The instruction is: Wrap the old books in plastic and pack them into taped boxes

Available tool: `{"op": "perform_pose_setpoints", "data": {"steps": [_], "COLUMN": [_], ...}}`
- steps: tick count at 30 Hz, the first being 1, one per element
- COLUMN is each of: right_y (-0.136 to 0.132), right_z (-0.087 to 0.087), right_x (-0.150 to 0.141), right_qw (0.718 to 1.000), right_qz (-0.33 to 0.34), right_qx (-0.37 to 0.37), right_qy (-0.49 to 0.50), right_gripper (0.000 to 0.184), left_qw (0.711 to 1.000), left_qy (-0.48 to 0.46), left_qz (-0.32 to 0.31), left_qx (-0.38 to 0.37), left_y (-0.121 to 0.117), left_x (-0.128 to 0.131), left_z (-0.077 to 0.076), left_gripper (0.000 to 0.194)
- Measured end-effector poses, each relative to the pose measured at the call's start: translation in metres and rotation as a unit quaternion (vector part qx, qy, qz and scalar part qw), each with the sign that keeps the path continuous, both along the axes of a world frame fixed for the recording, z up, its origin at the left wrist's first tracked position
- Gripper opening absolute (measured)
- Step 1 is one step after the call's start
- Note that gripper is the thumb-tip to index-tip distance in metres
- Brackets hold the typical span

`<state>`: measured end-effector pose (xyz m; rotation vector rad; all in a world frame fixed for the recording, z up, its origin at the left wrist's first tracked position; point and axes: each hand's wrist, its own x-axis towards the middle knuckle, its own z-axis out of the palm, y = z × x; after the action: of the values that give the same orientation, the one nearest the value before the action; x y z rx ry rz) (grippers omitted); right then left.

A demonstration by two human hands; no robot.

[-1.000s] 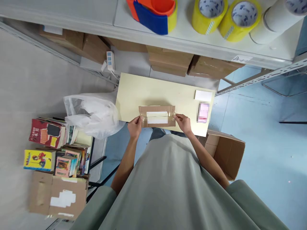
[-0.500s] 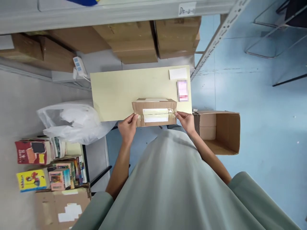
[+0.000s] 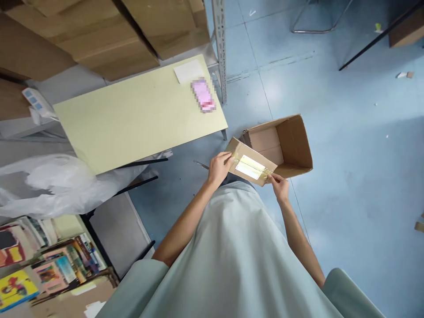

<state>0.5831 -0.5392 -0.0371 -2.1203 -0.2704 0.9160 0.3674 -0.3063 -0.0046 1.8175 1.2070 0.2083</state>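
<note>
A small cardboard box (image 3: 247, 175) with a white label and clear tape across its top is held in the air in front of my body, tilted down to the right. My left hand (image 3: 220, 168) grips its left end, fingers closed over the edge. At its right end, my right hand (image 3: 279, 185) pinches the lower corner. Just beyond it on the floor stands a larger open cardboard carton (image 3: 293, 141), partly hidden by the held box. The inside that shows holds nothing visible.
Left of the hands is a pale yellow table (image 3: 132, 115) bearing a blurred pink phone-like item (image 3: 203, 95) and a white paper (image 3: 188, 70). White plastic bags (image 3: 56, 181) and books (image 3: 69, 260) lie at left. A metal shelf post (image 3: 220, 53) rises behind the table.
Both hands have carried the cardboard box off the table edge toward the right, turning it clockwise. The view has swung right, so the table now sits further left.
</note>
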Motion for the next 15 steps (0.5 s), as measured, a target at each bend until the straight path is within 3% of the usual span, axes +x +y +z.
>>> {"op": "perform_pose_setpoints", "data": {"steps": [4, 8, 12, 15], "right_y": [-0.051, -0.084, -0.098, -0.093], "right_z": [-0.011, -0.02, -0.042, -0.071], "right_x": [0.025, 0.048, 0.074, 0.093], "right_qw": [0.998, 0.994, 0.989, 0.987], "right_qz": [-0.051, -0.085, -0.117, -0.13], "right_qx": [-0.031, -0.071, -0.094, -0.093], "right_qy": [-0.016, -0.022, -0.002, 0.036], "right_gripper": [0.071, 0.075, 0.08, 0.08], "left_qw": [0.992, 0.976, 0.964, 0.959], "left_qy": [0.054, 0.092, 0.109, 0.111], "left_qz": [-0.116, -0.197, -0.243, -0.262], "left_qx": [-0.02, -0.023, -0.007, 0.005], "left_y": [-0.027, -0.041, -0.048, -0.049], "left_x": [0.051, 0.107, 0.172, 0.218], "left_z": [-0.025, -0.039, -0.059, -0.086], "left_gripper": [0.034, 0.032, 0.03, 0.034]}}
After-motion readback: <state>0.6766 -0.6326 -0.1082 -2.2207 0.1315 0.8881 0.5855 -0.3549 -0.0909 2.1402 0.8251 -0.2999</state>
